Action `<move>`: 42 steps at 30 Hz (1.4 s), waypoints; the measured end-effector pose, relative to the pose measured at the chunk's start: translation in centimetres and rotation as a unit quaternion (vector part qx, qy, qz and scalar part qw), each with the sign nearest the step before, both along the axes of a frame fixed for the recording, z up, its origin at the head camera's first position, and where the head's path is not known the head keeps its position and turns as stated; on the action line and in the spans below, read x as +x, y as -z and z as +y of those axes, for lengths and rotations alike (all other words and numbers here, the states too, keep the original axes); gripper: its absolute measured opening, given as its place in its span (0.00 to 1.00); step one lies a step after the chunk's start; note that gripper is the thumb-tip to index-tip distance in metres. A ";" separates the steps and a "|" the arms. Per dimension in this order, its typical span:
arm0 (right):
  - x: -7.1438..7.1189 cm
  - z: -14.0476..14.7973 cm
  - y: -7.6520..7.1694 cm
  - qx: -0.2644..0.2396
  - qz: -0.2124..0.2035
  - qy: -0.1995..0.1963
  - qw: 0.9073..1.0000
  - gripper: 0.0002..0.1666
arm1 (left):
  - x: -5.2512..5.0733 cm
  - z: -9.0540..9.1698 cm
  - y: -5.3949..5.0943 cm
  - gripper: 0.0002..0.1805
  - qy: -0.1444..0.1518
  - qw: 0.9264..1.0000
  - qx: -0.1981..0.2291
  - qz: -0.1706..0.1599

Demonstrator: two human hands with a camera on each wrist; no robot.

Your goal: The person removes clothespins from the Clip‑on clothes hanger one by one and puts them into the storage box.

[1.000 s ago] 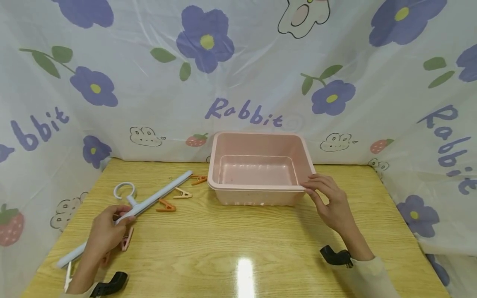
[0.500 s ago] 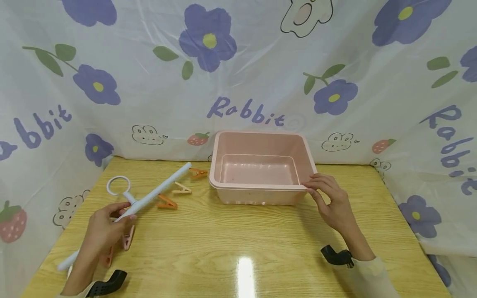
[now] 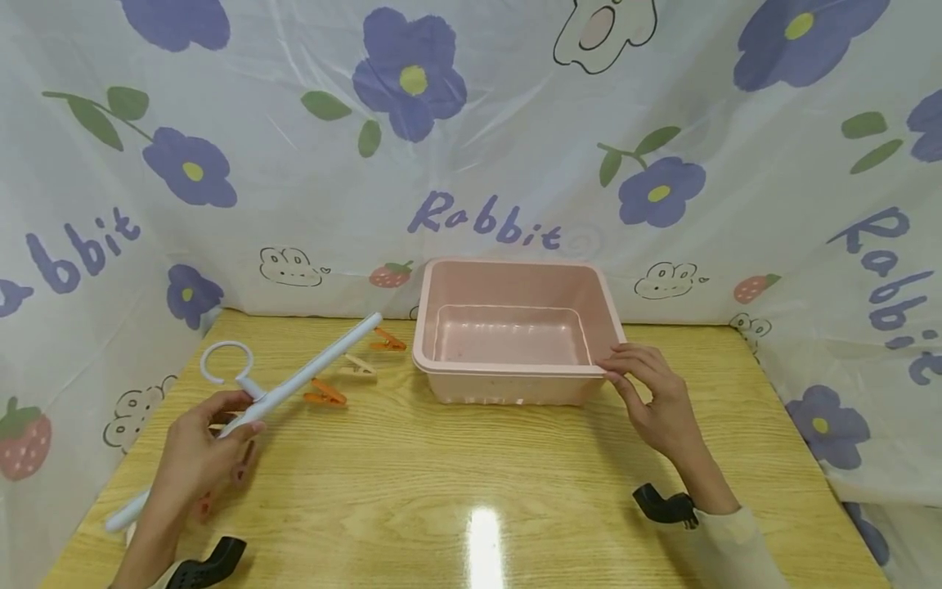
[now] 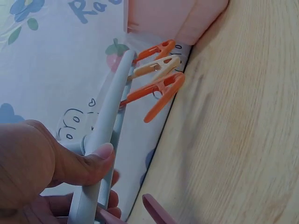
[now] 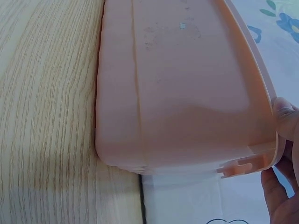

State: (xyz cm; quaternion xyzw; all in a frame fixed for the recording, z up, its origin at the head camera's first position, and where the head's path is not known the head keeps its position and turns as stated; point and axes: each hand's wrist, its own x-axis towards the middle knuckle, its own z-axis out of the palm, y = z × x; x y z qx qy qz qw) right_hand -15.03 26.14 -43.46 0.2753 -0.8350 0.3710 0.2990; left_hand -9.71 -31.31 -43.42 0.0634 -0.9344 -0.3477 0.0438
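Note:
My left hand (image 3: pixel 202 454) grips a pale blue clip hanger (image 3: pixel 294 382) near its middle, the thumb lying along the bar in the left wrist view. The bar slants over the table, far end higher, and its round hook (image 3: pixel 226 361) points to the back left. From the far half hang two orange clips (image 4: pixel 163 91) and a cream clip (image 4: pixel 159 68). Pinkish clips (image 3: pixel 245 465) hang closer to the hand, partly hidden. My right hand (image 3: pixel 658 401) pinches the front right corner of a pink plastic basin (image 3: pixel 508 388), thumb outside the rim.
The basin stands on a wood-grain table (image 3: pixel 412 491) near its back edge, with nothing seen inside. A printed cloth (image 3: pixel 500 164) with flowers and rabbits rises behind and on both sides. Black camera mounts (image 3: pixel 662 505) sit on the wrists.
My left hand has lifted and turned the hanger: its far end is higher, the hook has swung left, and the clips now dangle. The right hand and basin keep their place.

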 end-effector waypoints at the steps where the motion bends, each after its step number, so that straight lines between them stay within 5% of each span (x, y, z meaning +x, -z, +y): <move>1: 0.0 0.0 0.0 -0.001 0.000 0.000 1.000 0.22 | 0.0 0.0 -0.1 0.24 0.001 1.000 0.000 0.002; 13: -0.2 -0.2 0.0 -0.017 0.018 -0.008 1.000 0.25 | 0.4 1.0 -0.9 0.22 0.010 0.999 0.034 0.031; 28: -0.2 -0.1 0.3 -0.019 0.014 -0.006 1.000 0.25 | 0.4 0.8 -2.4 0.19 0.018 0.995 -0.047 0.089; 42: -0.2 -0.1 0.5 -0.023 0.019 -0.011 0.999 0.25 | 0.7 1.8 -3.9 0.16 0.030 0.990 -0.009 0.134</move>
